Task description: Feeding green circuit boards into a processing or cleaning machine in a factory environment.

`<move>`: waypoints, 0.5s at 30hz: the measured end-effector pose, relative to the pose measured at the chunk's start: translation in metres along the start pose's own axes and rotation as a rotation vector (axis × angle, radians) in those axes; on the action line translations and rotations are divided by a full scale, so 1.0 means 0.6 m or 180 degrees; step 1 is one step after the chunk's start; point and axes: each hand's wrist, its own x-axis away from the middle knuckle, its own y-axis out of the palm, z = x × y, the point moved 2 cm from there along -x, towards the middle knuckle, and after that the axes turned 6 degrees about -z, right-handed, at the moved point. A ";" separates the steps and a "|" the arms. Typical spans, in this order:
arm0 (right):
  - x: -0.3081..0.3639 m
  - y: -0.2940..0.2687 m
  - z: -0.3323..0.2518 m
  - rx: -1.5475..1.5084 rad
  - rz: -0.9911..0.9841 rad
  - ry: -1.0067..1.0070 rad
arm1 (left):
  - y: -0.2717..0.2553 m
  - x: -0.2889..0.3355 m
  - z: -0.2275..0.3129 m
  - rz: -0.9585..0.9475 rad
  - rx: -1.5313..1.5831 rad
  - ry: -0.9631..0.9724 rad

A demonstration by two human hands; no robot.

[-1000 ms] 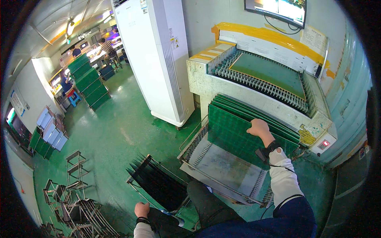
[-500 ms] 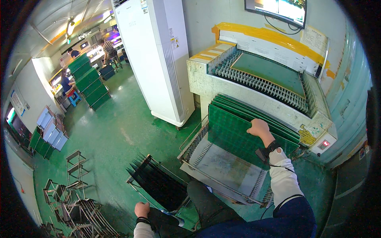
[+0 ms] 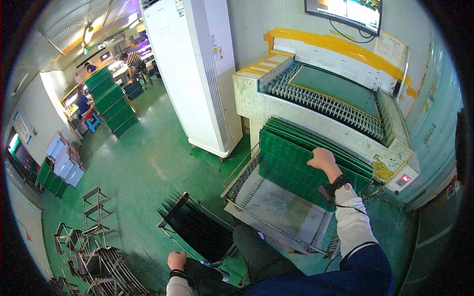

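Note:
Several green circuit board panels [image 3: 291,163] stand on edge in a metal slotted rack [image 3: 284,209] in front of me. My right hand [image 3: 323,160] is closed over the top edge of the nearest panel, the fingertips partly hidden behind it. Low at the left, my left hand [image 3: 177,260] rests by my thigh with its fingers curled in and nothing visible in them. Beyond the standing panels, another green panel [image 3: 335,93] lies flat on the rollers of a conveyor machine [image 3: 306,111].
A second rack [image 3: 197,227] with dark upright sheets stands left of my leg. Metal frames [image 3: 94,246] crowd the lower left. Behind the racks rises a tall white cabinet unit [image 3: 192,74]. Stacked green panels [image 3: 113,103] and several co-workers are far left; a screen [image 3: 345,12] hangs above.
The flat panel on the rollers has shifted very slightly to the right. Far-off co-workers have changed posture a little. Both my hands stay in place.

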 end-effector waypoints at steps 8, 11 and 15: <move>0.005 -0.004 -0.005 -0.0023 0.0044 0.0010 | 0.002 -0.002 -0.005 0.0034 0.0055 0.0021; 0.006 -0.004 -0.005 -0.0023 0.0053 0.0001 | 0.002 -0.002 -0.004 0.0027 0.0065 0.0027; 0.006 -0.002 0.000 -0.0016 0.0066 -0.0005 | 0.003 -0.003 -0.002 -0.0001 0.0093 0.0033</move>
